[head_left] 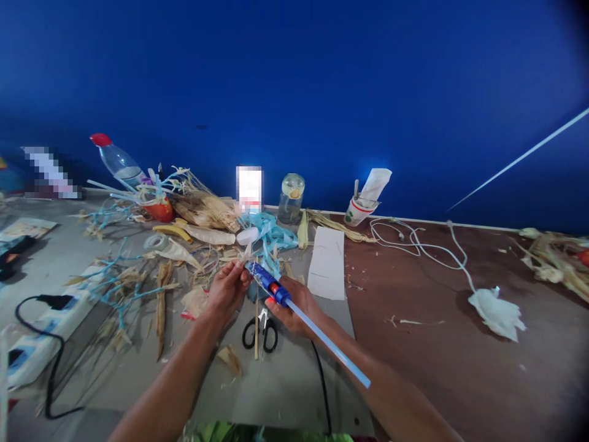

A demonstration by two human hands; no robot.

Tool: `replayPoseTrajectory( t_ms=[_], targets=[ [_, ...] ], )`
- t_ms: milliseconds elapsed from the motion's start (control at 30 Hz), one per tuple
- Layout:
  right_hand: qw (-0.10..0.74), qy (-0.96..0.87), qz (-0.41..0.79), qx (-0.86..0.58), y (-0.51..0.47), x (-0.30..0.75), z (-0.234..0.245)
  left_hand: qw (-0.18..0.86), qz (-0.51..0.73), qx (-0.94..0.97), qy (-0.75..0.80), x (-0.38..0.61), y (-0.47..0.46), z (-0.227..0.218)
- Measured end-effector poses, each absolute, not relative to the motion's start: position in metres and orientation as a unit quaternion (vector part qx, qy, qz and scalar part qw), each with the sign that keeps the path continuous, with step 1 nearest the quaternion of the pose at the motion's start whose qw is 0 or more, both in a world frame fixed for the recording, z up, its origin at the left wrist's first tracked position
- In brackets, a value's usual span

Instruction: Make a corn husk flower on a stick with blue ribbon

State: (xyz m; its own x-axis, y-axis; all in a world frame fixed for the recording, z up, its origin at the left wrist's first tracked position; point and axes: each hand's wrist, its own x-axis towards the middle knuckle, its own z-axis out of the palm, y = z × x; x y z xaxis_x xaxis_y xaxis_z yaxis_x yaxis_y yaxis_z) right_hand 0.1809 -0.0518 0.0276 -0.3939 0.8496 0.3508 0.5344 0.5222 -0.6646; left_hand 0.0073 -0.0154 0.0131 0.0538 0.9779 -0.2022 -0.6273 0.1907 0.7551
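Note:
My right hand [294, 310] is closed around a blue glue gun [267, 285] with a long pale glue stick [329, 347] sticking out of its back toward me. The gun's tip points up-left at a small dried husk piece [243, 252]. My left hand [226, 287] pinches that piece together with a thin wooden stick [256, 331] that hangs down below it. Both hands hover just above the grey mat [285, 387].
Black-handled scissors [260, 333] lie under my hands. Dried corn husks [205, 212], blue-wrapped twigs [117, 285], a tape roll [155, 242], a plastic bottle [117, 162], a glass jar [291, 197], a paper cup [359, 210], a white sheet [327, 263], a white cable [414, 242] and a power strip [41, 328] surround them.

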Motion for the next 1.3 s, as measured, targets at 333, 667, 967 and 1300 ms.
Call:
replayPoseTrajectory(
  t_ms=[333,667,967,1300],
  targets=[
    [0.334,-0.810,0.212,-0.433,-0.0532,0.1812,0.0244,0.689,0.584,0.244,0.352,0.0071,-0.0158,0.0132],
    [0.328,-0.816,0.199,-0.433,-0.0531,0.1832,0.0224,0.680,0.596,0.241,0.352,0.0076,-0.0154,0.0132],
    [0.312,-0.841,0.179,-0.403,-0.0546,0.1821,0.0262,0.684,0.592,0.232,0.357,0.0060,-0.0150,0.0134],
    [0.329,-0.841,0.169,-0.395,-0.0536,0.1811,0.0260,0.666,0.595,0.248,0.376,0.0055,-0.0141,0.0106]
  ],
)
